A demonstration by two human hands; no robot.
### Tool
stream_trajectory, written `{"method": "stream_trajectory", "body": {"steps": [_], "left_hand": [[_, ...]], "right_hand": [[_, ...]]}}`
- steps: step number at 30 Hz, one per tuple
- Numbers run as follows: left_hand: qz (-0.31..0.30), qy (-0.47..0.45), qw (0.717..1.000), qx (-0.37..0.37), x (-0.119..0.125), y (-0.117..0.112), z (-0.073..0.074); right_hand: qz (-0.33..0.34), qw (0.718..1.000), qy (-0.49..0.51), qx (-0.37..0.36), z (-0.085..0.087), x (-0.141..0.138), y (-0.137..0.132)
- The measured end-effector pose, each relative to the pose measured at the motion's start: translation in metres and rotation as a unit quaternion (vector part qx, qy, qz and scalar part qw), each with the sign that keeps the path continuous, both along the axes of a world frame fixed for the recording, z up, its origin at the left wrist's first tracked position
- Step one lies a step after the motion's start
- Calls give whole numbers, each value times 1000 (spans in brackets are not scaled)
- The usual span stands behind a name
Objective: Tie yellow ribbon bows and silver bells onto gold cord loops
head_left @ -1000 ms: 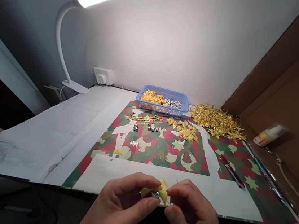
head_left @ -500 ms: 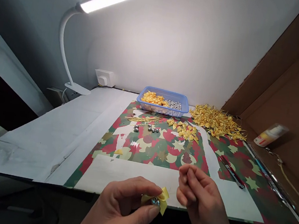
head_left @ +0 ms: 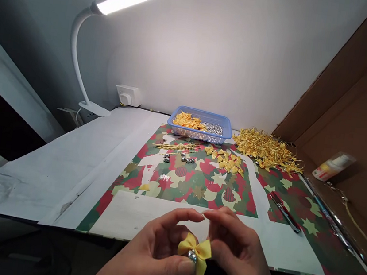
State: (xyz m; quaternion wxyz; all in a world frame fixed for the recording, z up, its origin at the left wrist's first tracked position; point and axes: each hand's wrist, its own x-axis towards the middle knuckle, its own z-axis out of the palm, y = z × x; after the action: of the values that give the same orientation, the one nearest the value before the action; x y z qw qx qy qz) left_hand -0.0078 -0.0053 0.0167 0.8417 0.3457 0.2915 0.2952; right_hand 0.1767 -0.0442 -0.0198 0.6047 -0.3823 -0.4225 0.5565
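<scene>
My left hand [head_left: 159, 255] pinches a yellow ribbon bow [head_left: 202, 249] close to me, past the table's front edge. A small silver bell [head_left: 192, 255] sits at the middle of the bow, against my left thumb. My right hand [head_left: 239, 256] is just right of the bow, its fingers bent and drawn together, its index fingertip almost meeting my left index fingertip. Whatever lies between those right fingers is hidden or too small to make out. Farther back on the table lie several loose yellow bows [head_left: 229, 161], some silver bells [head_left: 187, 158] and a bundle of thin gold ties [head_left: 178, 147].
A blue basket [head_left: 199, 135] holds yellow bows and silver bells. Right of it is a heap of bows with gold ties [head_left: 265, 150]. A red and black cutter or pen-like tool [head_left: 284, 211], a pump bottle [head_left: 333, 167] and a lamp [head_left: 95, 108] stand or lie around.
My right hand has moved left and in against my left hand. The bow has turned so its loops and the bell face me more fully.
</scene>
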Motion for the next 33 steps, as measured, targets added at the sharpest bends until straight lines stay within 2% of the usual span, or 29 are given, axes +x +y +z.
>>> {"method": "stream_trajectory", "body": {"steps": [4, 7, 10, 12, 15, 17, 19, 22, 24, 29, 33], "left_hand": [[-73, -68, 992, -73, 1, 5, -9], [-83, -45, 994, -60, 0, 4, -9], [-14, 75, 996, 38, -4, 4, -4], [26, 161, 977, 136, -6, 5, 0], [20, 236, 936, 259, -7, 9, 4], [0, 272, 913, 305, -5, 13, 4], [-2, 303, 896, 324, -1, 17, 1], [10, 315, 894, 317, 5, 26, -6], [15, 323, 895, 308, 8, 32, -13], [37, 374, 870, 318, 12, 43, -28], [76, 410, 836, 356, 17, 43, -32]], "right_hand": [[43, 988, -117, 90, 10, 2, -2], [39, 973, -196, 117, 19, 5, 3], [36, 950, -293, 101, 29, 9, 8], [47, 925, -365, 98, 36, 9, 10], [64, 887, -446, 106, 42, 7, 15], [66, 876, -467, 106, 42, 6, 19], [56, 889, -443, 99, 38, 6, 23], [6, 945, -321, 68, 27, 10, 28], [-24, 967, -249, 46, 17, 12, 31], [-113, 987, -114, 21, -12, 5, 35], [-153, 987, -26, -39, -24, -3, 37]]}}
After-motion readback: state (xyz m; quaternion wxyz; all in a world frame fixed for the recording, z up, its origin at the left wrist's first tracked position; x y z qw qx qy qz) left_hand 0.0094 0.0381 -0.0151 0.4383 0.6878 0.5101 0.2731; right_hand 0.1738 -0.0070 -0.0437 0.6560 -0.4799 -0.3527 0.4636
